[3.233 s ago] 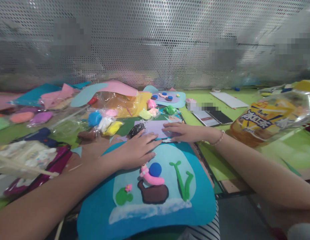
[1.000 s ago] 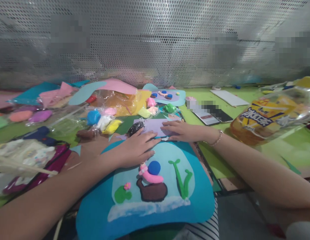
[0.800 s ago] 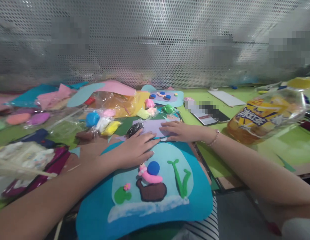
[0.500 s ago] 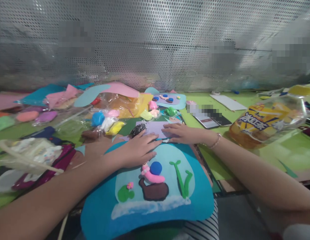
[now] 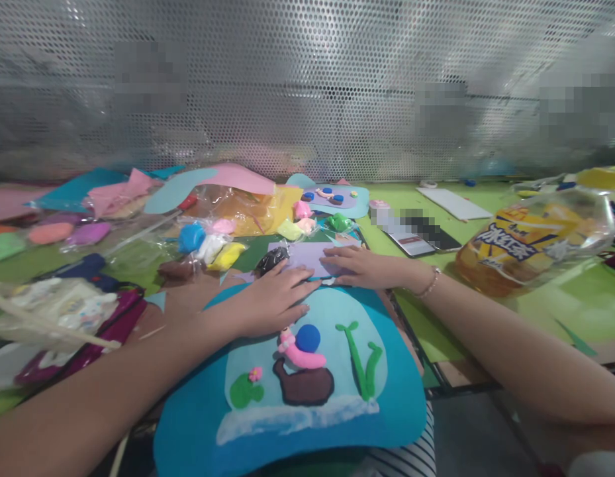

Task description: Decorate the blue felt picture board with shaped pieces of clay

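A blue paper craft sheet (image 5: 396, 424) lies in front of me, its near end over my lap. On its pale blue centre are a pink clay snail (image 5: 303, 358) with a blue shell, a dark brown clay shape (image 5: 307, 386), green clay stems (image 5: 355, 358) and a green leaf shape with a pink flower (image 5: 246, 391). My left hand (image 5: 272, 298) lies flat across the sheet's far edge, fingers stretched out, holding nothing. My right hand (image 5: 367, 265) rests flat on a purple paper (image 5: 307, 253) just beyond. Beside my left fingers sits a wrapped black clay lump (image 5: 273, 260).
Bagged clay lumps (image 5: 212, 245) and coloured papers lie at the left, near a clear bag with a strap (image 5: 63, 311). A second clay picture (image 5: 331, 199) lies farther back. To the right are a phone (image 5: 411, 238) and a tilted drink bottle (image 5: 530, 245). A perforated metal panel (image 5: 307, 86) stands behind.
Both hands keep almost the same place and flat pose. The near part of the blue sheet appears slightly lower and larger in view.
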Motion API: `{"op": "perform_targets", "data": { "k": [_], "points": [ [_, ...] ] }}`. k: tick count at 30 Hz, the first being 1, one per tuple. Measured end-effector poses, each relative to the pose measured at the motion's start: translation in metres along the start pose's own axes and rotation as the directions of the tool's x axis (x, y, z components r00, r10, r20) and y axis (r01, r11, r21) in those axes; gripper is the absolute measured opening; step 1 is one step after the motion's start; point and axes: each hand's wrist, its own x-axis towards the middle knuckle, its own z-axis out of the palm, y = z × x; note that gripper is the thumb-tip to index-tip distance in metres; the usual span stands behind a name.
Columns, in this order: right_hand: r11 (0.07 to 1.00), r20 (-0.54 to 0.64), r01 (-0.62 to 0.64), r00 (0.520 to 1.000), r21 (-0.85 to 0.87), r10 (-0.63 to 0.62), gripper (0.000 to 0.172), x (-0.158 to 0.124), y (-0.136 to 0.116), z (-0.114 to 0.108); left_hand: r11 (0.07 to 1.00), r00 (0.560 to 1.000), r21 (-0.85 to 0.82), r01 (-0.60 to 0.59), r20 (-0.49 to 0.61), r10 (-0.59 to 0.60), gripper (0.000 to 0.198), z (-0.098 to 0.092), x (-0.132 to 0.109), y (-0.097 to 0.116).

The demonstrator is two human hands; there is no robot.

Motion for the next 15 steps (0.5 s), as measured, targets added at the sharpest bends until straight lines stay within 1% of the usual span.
{"op": "perform_targets", "data": {
  "k": [15],
  "points": [
    [0.999,0.044,-0.037,0.998,0.012,0.036,0.059,-0.0006,-0.0066,-0.0067,1.0,1.0,0.001,-0.011,-0.005,0.011,0.047,0.0025,0.0,-0.0015]
  ]
}}
